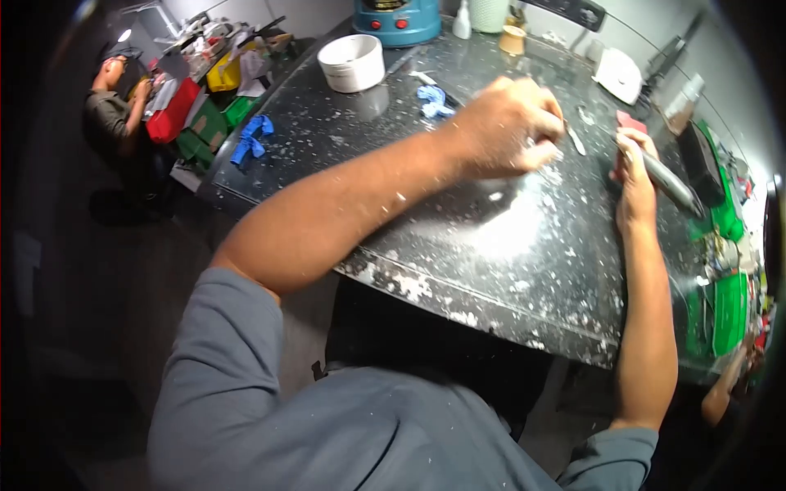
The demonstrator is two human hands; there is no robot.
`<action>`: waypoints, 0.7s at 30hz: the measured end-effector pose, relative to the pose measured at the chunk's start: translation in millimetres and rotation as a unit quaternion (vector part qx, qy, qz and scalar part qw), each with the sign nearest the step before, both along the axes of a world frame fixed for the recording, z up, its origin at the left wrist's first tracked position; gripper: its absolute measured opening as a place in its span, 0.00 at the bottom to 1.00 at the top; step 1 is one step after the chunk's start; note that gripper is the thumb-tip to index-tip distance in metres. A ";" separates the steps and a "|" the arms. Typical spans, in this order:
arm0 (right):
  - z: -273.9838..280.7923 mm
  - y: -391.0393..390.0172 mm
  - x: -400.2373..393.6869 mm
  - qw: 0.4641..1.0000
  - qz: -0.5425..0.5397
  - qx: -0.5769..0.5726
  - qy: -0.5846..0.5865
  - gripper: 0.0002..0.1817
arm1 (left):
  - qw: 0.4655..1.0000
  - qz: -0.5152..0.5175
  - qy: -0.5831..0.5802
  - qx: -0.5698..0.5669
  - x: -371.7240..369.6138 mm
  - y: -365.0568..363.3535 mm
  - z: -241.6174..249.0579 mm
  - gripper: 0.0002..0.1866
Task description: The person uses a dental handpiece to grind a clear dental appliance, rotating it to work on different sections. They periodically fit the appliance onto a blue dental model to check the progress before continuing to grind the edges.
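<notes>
My left hand (512,127) is closed above the black worktop (458,286), its thumb and fingers curled together. A small whitish bit shows at the fingertips, but I cannot tell what it is. To the right, my right hand (634,168) is wrapped around a thick grey pen-shaped handpiece (670,182), which slants down to the right. Just beyond the right fingers lies a pinkish-red piece (630,123). A slim white tool (576,141) rests on the worktop between the two hands. White crumbs and dust are scattered below the left hand.
A white round bowl (352,65) stands at the back left, near a blue machine (397,23) with red knobs. Crumpled blue pieces (252,139) lie on the left. Green bins (730,313) line the right edge. Another person (115,106) works at the far left.
</notes>
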State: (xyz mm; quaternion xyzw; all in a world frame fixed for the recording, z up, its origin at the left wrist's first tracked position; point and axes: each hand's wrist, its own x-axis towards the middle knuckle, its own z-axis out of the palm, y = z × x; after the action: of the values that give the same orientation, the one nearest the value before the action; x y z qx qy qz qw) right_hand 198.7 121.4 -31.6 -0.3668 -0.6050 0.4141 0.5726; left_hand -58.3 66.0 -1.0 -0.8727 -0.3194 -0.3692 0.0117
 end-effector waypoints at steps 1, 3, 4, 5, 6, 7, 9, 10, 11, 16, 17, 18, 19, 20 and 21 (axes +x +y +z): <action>0.9 0.1 -2.3 0.999 -0.012 0.028 -0.018 0.10 | 0.999 0.030 0.009 -0.020 2.6 -9.5 5.8 0.09; 2.1 -4.0 -4.8 0.997 0.010 0.035 -0.062 0.10 | 0.999 0.049 -0.007 0.014 12.4 -16.0 4.7 0.12; 3.4 -5.5 -5.4 0.995 0.022 0.037 -0.090 0.10 | 0.997 0.069 0.023 0.023 15.1 -15.5 1.3 0.15; 4.6 -7.5 -7.8 0.994 0.021 0.038 -0.100 0.10 | 0.995 0.079 0.053 0.025 14.3 -15.3 -4.4 0.16; 7.0 -5.7 -13.9 0.994 0.024 0.034 -0.099 0.10 | 0.993 0.084 0.082 0.025 13.1 -13.8 -11.3 0.17; 8.1 -7.7 -17.1 0.994 0.018 0.028 -0.100 0.09 | 0.992 0.067 0.103 -0.002 10.4 -12.6 -15.1 0.18; 10.3 -15.2 -15.7 0.993 0.006 0.015 -0.121 0.09 | 0.993 0.056 0.102 -0.024 5.9 -7.4 -19.8 0.16; 7.2 -15.4 -16.7 0.995 0.007 0.035 -0.096 0.09 | 0.994 0.045 0.096 -0.019 4.8 -4.6 -18.0 0.14; 8.6 -18.4 -17.5 0.996 0.004 0.032 -0.082 0.10 | 0.996 0.048 0.061 -0.037 7.2 -4.3 -13.3 0.13; 7.3 -16.2 -10.1 0.997 0.017 0.006 -0.076 0.11 | 0.991 0.131 0.026 -0.022 0.2 -3.3 1.0 0.09; 6.0 -15.5 -10.3 0.997 0.017 0.005 -0.070 0.11 | 0.988 0.145 0.038 -0.043 -1.6 -0.9 0.8 0.09; 6.8 -15.8 -11.5 0.997 0.015 0.003 -0.069 0.11 | 0.988 0.144 0.039 -0.045 -2.6 0.1 1.0 0.09; 6.6 -17.7 -11.4 0.997 0.011 0.000 -0.080 0.11 | 0.987 0.145 0.035 -0.055 -2.0 1.2 -1.4 0.08; 9.2 -19.2 -11.7 0.996 0.006 0.003 -0.091 0.11 | 0.987 0.146 0.031 -0.060 -0.6 1.1 -1.5 0.08; 10.8 -19.9 -12.4 0.995 0.012 0.006 -0.102 0.11 | 0.983 0.153 0.044 -0.092 2.7 0.5 -1.4 0.10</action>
State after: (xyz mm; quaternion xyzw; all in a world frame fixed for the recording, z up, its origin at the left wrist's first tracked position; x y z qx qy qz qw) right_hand 186.3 101.6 -20.8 -0.3964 -0.6670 0.3776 0.5054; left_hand -55.6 66.6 -2.5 -0.8262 -0.4810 -0.2934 0.0019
